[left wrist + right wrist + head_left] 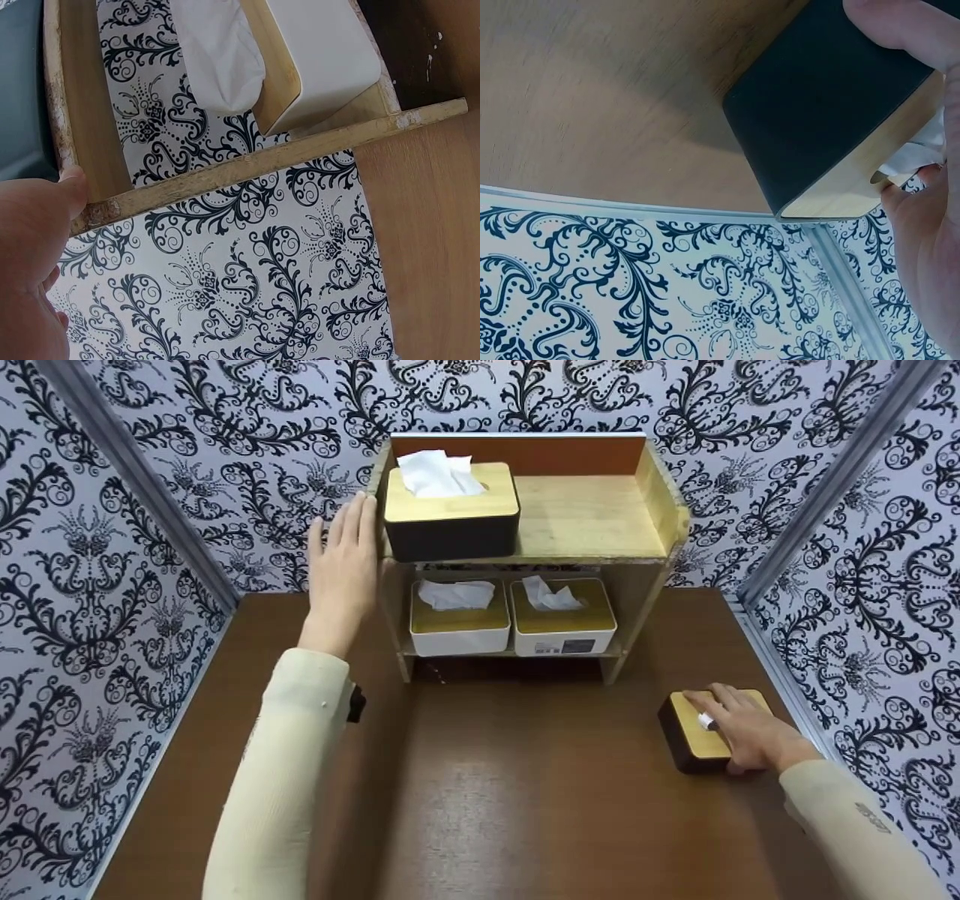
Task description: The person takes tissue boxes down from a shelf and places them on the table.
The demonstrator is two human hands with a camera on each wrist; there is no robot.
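On the right of the table, my right hand (750, 729) grips a black tissue box (686, 735) with a pale wooden lid. Its thumb presses the dark side (825, 97) in the right wrist view, and the other fingers reach over the lid. Straight fingers of my left hand (343, 559) lie along the left side of a small wooden shelf (592, 517). In the left wrist view the thumb (71, 191) touches the shelf's front edge. Close to that hand, another black tissue box (450, 536) with white tissue sticking out stands on the top board.
Two white tissue boxes with wooden lids, one left (461, 641) and one right (562, 641), stand side by side on the lower board. The shelf stands at the back of a brown table (480, 780). Patterned walls (262, 405) enclose the table at the back and both sides.
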